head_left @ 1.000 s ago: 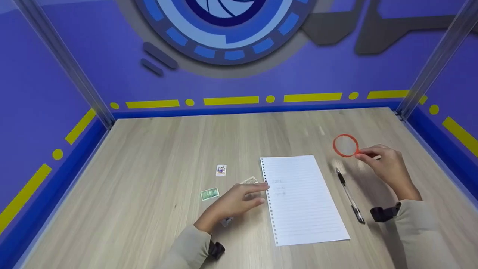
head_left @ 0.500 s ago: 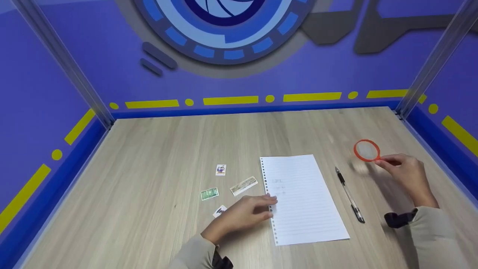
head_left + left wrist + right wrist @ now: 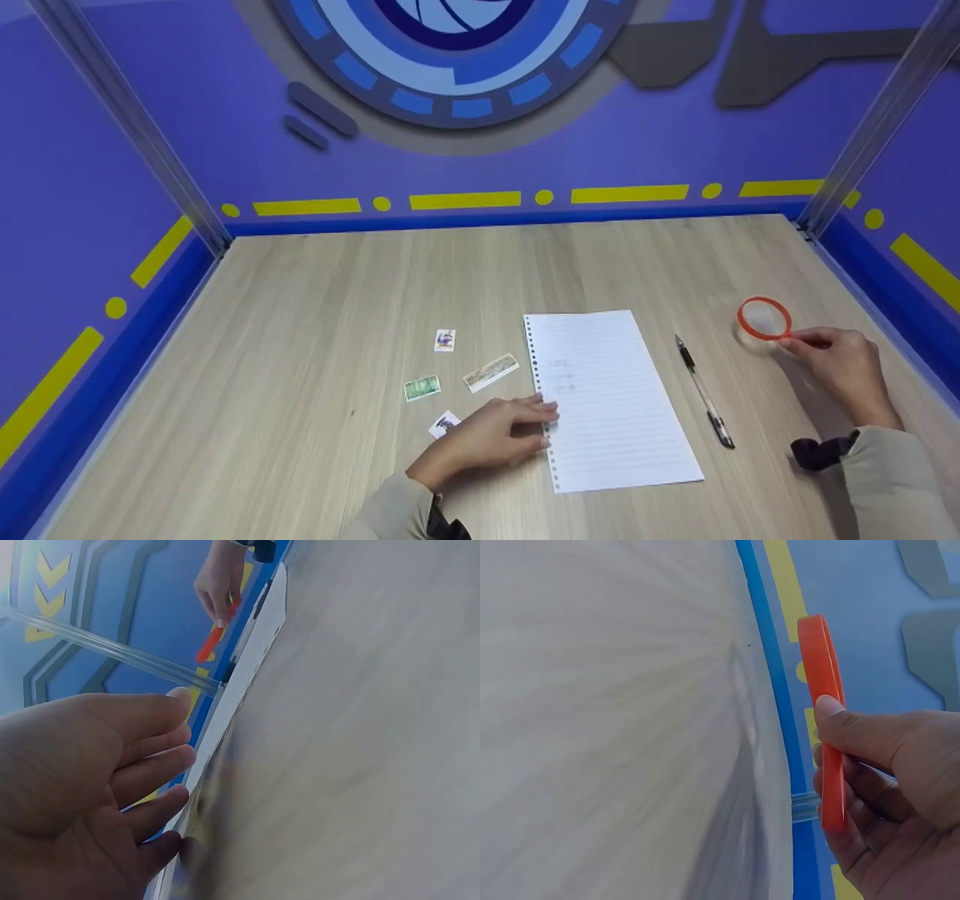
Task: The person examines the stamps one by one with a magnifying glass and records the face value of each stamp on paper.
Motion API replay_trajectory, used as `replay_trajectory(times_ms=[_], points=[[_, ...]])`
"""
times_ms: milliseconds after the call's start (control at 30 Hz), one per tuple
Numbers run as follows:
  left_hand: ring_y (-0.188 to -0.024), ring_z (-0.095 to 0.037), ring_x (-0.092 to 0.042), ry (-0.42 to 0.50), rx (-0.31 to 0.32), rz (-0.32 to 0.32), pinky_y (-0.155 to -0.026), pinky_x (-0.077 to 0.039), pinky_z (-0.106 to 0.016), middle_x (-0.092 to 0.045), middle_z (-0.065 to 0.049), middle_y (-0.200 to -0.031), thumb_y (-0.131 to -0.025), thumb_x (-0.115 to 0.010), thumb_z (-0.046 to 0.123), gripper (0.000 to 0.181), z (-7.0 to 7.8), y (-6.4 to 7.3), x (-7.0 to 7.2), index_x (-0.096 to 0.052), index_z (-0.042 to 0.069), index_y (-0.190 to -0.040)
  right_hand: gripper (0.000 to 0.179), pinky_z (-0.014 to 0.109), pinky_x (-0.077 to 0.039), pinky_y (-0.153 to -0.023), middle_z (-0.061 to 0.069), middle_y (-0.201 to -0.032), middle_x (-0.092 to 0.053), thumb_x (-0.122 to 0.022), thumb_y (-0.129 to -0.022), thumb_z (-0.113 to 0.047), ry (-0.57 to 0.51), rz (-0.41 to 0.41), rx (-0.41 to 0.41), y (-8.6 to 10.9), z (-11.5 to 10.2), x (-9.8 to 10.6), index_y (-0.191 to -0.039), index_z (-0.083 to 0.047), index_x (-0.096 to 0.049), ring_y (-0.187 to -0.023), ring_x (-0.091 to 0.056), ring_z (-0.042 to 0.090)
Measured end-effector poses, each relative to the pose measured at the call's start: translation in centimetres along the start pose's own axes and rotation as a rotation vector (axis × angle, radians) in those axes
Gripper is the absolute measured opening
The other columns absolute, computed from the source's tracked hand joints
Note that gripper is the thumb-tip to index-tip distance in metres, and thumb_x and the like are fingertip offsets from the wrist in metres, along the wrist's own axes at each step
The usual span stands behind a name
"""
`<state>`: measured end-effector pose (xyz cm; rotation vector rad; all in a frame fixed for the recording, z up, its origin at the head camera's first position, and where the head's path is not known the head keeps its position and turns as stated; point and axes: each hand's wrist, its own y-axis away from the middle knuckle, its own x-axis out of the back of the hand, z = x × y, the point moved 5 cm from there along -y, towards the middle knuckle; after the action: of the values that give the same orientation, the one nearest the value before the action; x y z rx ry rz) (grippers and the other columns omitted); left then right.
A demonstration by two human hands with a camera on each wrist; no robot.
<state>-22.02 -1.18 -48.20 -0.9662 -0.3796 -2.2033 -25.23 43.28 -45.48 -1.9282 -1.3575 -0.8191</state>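
My right hand (image 3: 844, 371) pinches the handle of a red-rimmed magnifying glass (image 3: 787, 336) between thumb and fingers, above the table at the right. In the right wrist view the red handle (image 3: 832, 787) runs down along the curled fingers. My left hand (image 3: 491, 431) lies at the punched left edge of a lined sheet of paper (image 3: 622, 420), its fingers loosely extended with fingertips on that edge. Faint writing shows on the upper left of the sheet. In the left wrist view the left hand (image 3: 112, 772) holds nothing.
A black-and-clear pen (image 3: 701, 397) lies right of the sheet. To its left are a green stamp (image 3: 422, 388), a small picture stamp (image 3: 445, 340), a long beige stamp (image 3: 491, 373) and another stamp (image 3: 445, 423) partly behind the left hand. Blue panels (image 3: 525, 165) enclose the wooden table (image 3: 315, 315).
My right hand has carried the magnifying glass to the right and nearer, lower over the table. The left hand has slid down the sheet's edge, uncovering the beige stamp.
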Motion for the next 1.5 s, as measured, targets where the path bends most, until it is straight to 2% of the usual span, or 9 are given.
replay_trajectory(times_ms=[133,433,633,867,1100,1300,1500], points=[[-0.141,-0.016,-0.037,-0.033,0.006,-0.034,-0.118,-0.027,-0.036,-0.051,0.005,-0.142,-0.093,-0.061,0.024,0.039,0.0,0.1,-0.3,-0.061,0.015,-0.131,0.042,0.016,-0.047,-0.052,0.026,-0.101,-0.067,-0.069,-0.089,-0.031,0.014,-0.025,-0.033,0.0,0.6,-0.3,-0.106,0.006,-0.068,-0.067,-0.050,0.002],[-0.143,-0.015,-0.033,-0.117,-0.022,-0.106,-0.121,-0.021,-0.040,-0.046,0.004,-0.146,-0.096,-0.055,0.029,0.040,0.3,0.2,-0.9,-0.057,0.015,-0.134,0.040,0.013,-0.042,-0.053,0.025,-0.094,-0.070,-0.073,-0.086,-0.028,0.038,-0.007,-0.046,-0.1,1.1,-0.6,-0.101,0.009,-0.069,-0.065,-0.049,-0.004],[-0.143,-0.016,-0.032,-0.124,-0.023,-0.114,-0.121,-0.021,-0.041,-0.045,0.004,-0.147,-0.096,-0.055,0.029,0.041,0.2,0.3,-0.9,-0.057,0.015,-0.135,0.040,0.014,-0.041,-0.051,0.024,-0.089,-0.070,-0.075,-0.084,-0.028,0.052,-0.010,-0.050,0.0,1.3,-1.0,-0.097,0.009,-0.070,-0.066,-0.051,0.003],[-0.143,-0.016,-0.032,-0.117,-0.042,-0.113,-0.121,-0.021,-0.041,-0.046,0.003,-0.147,-0.095,-0.056,0.025,0.041,0.2,0.5,-0.9,-0.057,0.013,-0.134,0.040,0.016,-0.042,-0.051,0.023,-0.087,-0.071,-0.076,-0.082,-0.028,0.056,-0.014,-0.056,0.0,1.3,-1.1,-0.095,0.010,-0.070,-0.064,-0.049,0.001],[-0.144,-0.015,-0.032,-0.125,-0.049,-0.123,-0.121,-0.021,-0.039,-0.045,0.004,-0.147,-0.091,-0.063,0.024,0.045,-0.2,0.4,-0.9,-0.057,0.013,-0.135,0.042,0.015,-0.044,-0.051,0.022,-0.088,-0.069,-0.076,-0.083,-0.028,0.033,-0.048,-0.111,0.0,1.4,-1.3,-0.098,0.010,-0.068,-0.071,-0.056,0.017],[-0.144,-0.015,-0.032,-0.131,-0.055,-0.123,-0.121,-0.021,-0.039,-0.045,0.004,-0.147,-0.091,-0.063,0.025,0.046,-0.2,0.3,-0.9,-0.056,0.014,-0.135,0.046,0.018,-0.047,-0.049,0.018,-0.085,-0.069,-0.075,-0.083,-0.031,0.030,-0.043,-0.112,-0.1,1.0,-1.0,-0.101,0.010,-0.066,-0.064,-0.055,0.012],[-0.144,-0.015,-0.031,-0.126,-0.058,-0.122,-0.121,-0.020,-0.039,-0.045,0.004,-0.147,-0.091,-0.063,0.025,0.045,-0.1,0.4,-0.8,-0.057,0.014,-0.135,0.044,0.022,-0.048,-0.046,0.016,-0.085,-0.067,-0.070,-0.087,-0.031,0.024,-0.017,-0.087,-0.1,0.0,-0.6,-0.107,0.008,-0.065,-0.057,-0.051,0.010]])
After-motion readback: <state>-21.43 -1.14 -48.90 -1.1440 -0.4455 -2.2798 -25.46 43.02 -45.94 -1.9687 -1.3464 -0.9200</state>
